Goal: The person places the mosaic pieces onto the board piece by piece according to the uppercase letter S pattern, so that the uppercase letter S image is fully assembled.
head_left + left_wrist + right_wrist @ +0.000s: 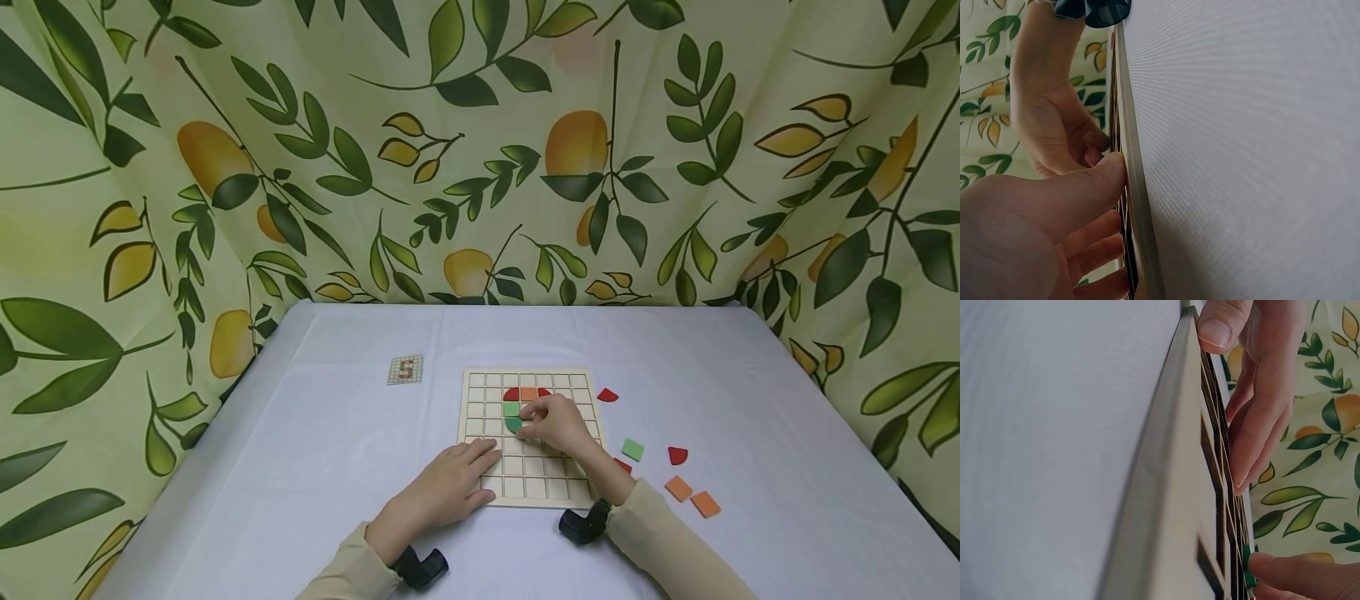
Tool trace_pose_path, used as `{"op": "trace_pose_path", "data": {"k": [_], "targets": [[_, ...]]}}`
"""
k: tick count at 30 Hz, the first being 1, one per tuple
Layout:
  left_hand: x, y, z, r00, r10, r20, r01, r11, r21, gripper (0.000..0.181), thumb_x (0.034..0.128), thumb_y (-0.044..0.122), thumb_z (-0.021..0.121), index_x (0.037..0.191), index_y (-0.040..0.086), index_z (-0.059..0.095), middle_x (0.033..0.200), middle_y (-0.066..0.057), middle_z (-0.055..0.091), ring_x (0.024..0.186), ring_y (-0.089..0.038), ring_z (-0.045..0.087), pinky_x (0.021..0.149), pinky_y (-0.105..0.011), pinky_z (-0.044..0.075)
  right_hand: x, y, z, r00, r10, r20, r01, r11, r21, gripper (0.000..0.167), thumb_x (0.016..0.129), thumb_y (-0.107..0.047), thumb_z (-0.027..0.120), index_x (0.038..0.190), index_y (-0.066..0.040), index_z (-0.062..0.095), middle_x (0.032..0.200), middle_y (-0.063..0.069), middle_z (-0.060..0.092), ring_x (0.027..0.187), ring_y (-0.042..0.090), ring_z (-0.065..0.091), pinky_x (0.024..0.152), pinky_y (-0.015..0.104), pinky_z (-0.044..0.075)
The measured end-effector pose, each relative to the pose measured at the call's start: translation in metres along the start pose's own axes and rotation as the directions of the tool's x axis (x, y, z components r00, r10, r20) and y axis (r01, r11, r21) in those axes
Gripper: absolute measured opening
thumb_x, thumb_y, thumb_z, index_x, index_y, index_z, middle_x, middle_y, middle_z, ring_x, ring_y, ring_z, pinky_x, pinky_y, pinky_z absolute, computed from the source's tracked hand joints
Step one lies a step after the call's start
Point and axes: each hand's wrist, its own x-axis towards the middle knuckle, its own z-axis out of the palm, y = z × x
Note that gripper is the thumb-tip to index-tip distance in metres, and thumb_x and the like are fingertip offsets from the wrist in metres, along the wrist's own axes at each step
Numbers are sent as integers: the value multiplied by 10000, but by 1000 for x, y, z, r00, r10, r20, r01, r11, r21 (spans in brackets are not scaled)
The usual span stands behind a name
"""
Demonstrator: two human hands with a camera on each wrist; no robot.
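A cream grid board [480, 492] lies on the table. On it are a red quarter-circle tile [512, 393], an orange square tile [528, 393], another red tile [544, 392] partly behind my fingers, a light green square tile [512, 409] and a dark green quarter-circle tile [513, 426]. My right hand [557, 423] pinches this dark green tile at its right side; in the right wrist view the thumb touches the green tile [1247, 565]. My left hand [453, 482] rests on the board's lower left edge, its fingers [1094, 250] lying over the surface and the thumb at the rim.
Right of the board lie a red tile [608, 395], a light green square [632, 450], another red tile [678, 456] and two orange squares [678, 488]. One more red tile [623, 467] is partly under the right forearm. A small pattern card [405, 369] lies at the back left.
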Motion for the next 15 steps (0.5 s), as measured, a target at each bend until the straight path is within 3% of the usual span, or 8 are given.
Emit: {"op": "trace_pose_path", "data": {"k": [15], "targets": [[-1,1,-1,1000,-6,6,6,1000,-8,557,954,389,552,1449,158,440,1541,-18,404,1422,-208,405,1158,-416,381,1,-1,0,1000,7,4,-7,1000,-29,166,698,-88,836,843,-57,761,638,14,516,600,131,421,520,222,310]]}}
